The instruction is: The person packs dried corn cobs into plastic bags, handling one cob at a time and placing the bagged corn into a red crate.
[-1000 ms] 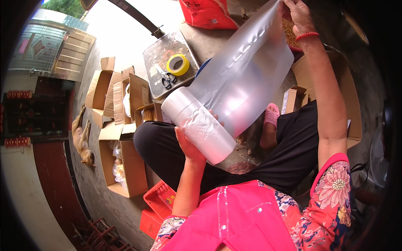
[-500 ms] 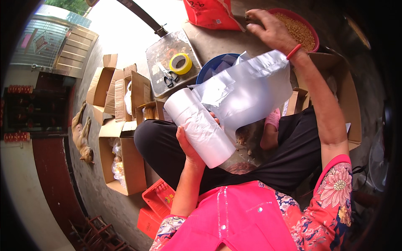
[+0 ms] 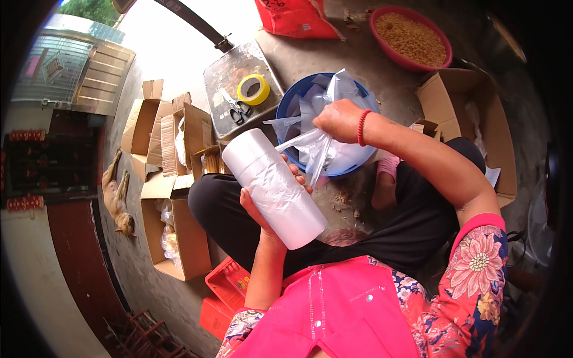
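Observation:
My left hand (image 3: 267,218) is wrapped round a thick roll of clear plastic bags (image 3: 276,194), tilted over my lap. A loose length of clear plastic (image 3: 319,156) runs off the roll. My right hand (image 3: 340,121) is closed on that plastic, bunching it just right of the roll and above a blue tub (image 3: 284,107). Crumpled clear plastic bags (image 3: 349,156) fill the tub. Part of the tub's near side is hidden behind my right hand and the plastic.
A metal platform scale (image 3: 218,77) bears yellow tape (image 3: 262,95) and scissors (image 3: 240,112). Opened cardboard boxes (image 3: 190,238) stand left, another box (image 3: 498,131) right. A pink basin (image 3: 377,36) of yellow grains and a red bag (image 3: 292,21) lie beyond. A dog (image 3: 116,197) lies at left.
My right hand has come down and left from near the basin to the tub, gathering the spread plastic into a bunch. The roll stays in my left hand, slightly shifted.

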`<state>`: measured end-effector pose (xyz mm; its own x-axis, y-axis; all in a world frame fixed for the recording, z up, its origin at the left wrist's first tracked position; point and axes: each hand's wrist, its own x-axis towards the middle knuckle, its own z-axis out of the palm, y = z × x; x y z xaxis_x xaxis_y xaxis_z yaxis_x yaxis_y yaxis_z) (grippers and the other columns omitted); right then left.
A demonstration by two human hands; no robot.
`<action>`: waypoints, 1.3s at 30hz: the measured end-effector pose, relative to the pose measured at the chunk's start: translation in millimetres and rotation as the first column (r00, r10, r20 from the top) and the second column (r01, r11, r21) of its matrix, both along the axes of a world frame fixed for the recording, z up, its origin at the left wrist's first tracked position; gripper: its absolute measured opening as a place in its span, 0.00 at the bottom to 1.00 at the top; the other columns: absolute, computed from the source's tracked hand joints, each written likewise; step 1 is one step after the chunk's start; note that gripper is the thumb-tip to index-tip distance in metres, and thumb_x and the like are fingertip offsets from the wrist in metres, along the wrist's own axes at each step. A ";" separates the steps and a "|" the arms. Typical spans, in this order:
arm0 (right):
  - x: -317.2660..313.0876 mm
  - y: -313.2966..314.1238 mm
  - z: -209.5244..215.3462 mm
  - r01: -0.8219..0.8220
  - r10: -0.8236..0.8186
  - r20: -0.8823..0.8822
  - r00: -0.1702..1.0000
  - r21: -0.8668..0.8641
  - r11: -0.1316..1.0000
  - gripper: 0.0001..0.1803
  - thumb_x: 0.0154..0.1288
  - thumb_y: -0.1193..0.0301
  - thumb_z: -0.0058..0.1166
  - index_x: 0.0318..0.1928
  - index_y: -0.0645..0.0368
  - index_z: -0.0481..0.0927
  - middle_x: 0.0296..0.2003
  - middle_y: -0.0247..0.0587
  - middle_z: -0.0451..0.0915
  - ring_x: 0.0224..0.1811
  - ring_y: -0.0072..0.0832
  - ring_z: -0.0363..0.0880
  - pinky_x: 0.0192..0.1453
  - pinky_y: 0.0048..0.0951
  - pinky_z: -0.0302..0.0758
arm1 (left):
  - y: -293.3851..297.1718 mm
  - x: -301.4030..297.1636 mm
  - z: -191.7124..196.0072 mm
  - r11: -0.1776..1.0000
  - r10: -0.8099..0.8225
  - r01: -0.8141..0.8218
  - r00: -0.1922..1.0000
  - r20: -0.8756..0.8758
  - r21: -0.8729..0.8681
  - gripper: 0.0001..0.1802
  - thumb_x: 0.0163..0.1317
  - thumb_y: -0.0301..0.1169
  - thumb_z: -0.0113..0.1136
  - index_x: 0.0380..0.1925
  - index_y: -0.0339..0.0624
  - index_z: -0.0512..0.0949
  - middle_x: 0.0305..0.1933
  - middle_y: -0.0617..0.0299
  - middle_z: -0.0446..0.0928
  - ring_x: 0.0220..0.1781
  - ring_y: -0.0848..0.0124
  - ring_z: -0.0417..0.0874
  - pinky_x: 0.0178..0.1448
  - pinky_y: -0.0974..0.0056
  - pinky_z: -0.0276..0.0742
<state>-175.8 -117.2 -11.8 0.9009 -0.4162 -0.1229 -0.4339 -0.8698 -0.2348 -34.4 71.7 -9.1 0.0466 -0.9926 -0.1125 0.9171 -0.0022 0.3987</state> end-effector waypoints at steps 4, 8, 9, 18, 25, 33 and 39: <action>4.5 -17.2 -5.8 0.115 -0.109 0.069 0.992 -0.081 0.990 0.08 0.57 0.74 0.46 0.37 0.58 0.77 0.28 0.50 0.80 0.36 0.44 0.81 0.36 0.40 0.78 | -2.8 -8.7 9.1 0.996 -0.094 0.093 0.995 0.021 0.005 0.51 0.44 0.64 0.54 0.58 0.35 0.57 0.44 0.49 0.70 0.40 0.58 0.77 0.44 0.52 0.76; -9.7 -60.4 -1.3 0.293 -0.253 0.175 0.951 -0.258 0.921 0.06 0.59 0.74 0.43 0.37 0.58 0.72 0.26 0.50 0.80 0.32 0.46 0.81 0.33 0.42 0.78 | 14.1 -24.0 -1.7 0.932 -0.350 0.353 0.936 -0.048 0.078 0.51 0.44 0.61 0.56 0.57 0.30 0.58 0.41 0.46 0.72 0.39 0.58 0.77 0.41 0.56 0.77; -8.6 -63.2 -1.4 0.302 -0.262 0.178 0.948 -0.254 0.919 0.06 0.59 0.74 0.43 0.37 0.58 0.72 0.26 0.50 0.80 0.33 0.46 0.81 0.33 0.42 0.78 | 23.3 -21.2 -13.9 0.914 -0.393 0.374 0.912 0.117 0.154 0.50 0.43 0.58 0.59 0.57 0.29 0.59 0.43 0.46 0.72 0.41 0.57 0.77 0.43 0.56 0.77; -119.8 -175.9 11.1 0.712 -0.533 0.577 0.618 -0.125 0.691 0.08 0.56 0.70 0.55 0.35 0.57 0.73 0.30 0.52 0.78 0.36 0.48 0.77 0.38 0.41 0.73 | 40.2 -6.7 14.3 0.966 -0.253 0.258 0.958 0.134 -0.023 0.47 0.35 0.51 0.67 0.52 0.30 0.63 0.41 0.49 0.72 0.42 0.59 0.77 0.46 0.56 0.77; 14.1 -24.6 12.5 0.039 -0.463 0.375 0.803 0.743 0.669 0.23 0.46 0.63 0.66 0.41 0.60 0.75 0.36 0.37 0.78 0.40 0.23 0.75 0.46 0.25 0.71 | 35.3 -11.1 -4.3 0.980 -0.057 -0.010 0.944 0.326 0.198 0.48 0.40 0.59 0.56 0.54 0.32 0.62 0.41 0.52 0.71 0.43 0.61 0.77 0.46 0.58 0.76; 2.5 -24.3 -8.5 -0.033 -0.015 0.151 0.988 0.312 0.950 0.37 0.40 0.73 0.63 0.57 0.54 0.69 0.53 0.49 0.71 0.54 0.44 0.71 0.57 0.36 0.69 | 35.9 1.3 -28.0 0.959 0.007 -0.116 0.921 0.388 0.257 0.39 0.47 0.53 0.53 0.52 0.32 0.66 0.44 0.51 0.74 0.44 0.61 0.77 0.50 0.59 0.73; 6.2 -3.1 -7.5 -0.151 0.140 -0.183 0.973 -0.047 0.987 0.63 0.28 0.66 0.73 0.68 0.39 0.50 0.70 0.40 0.45 0.73 0.40 0.41 0.65 0.63 0.51 | 27.2 -2.2 -22.2 0.946 0.069 -0.178 0.927 0.369 0.271 0.33 0.49 0.47 0.53 0.49 0.32 0.68 0.42 0.52 0.75 0.43 0.62 0.78 0.47 0.59 0.74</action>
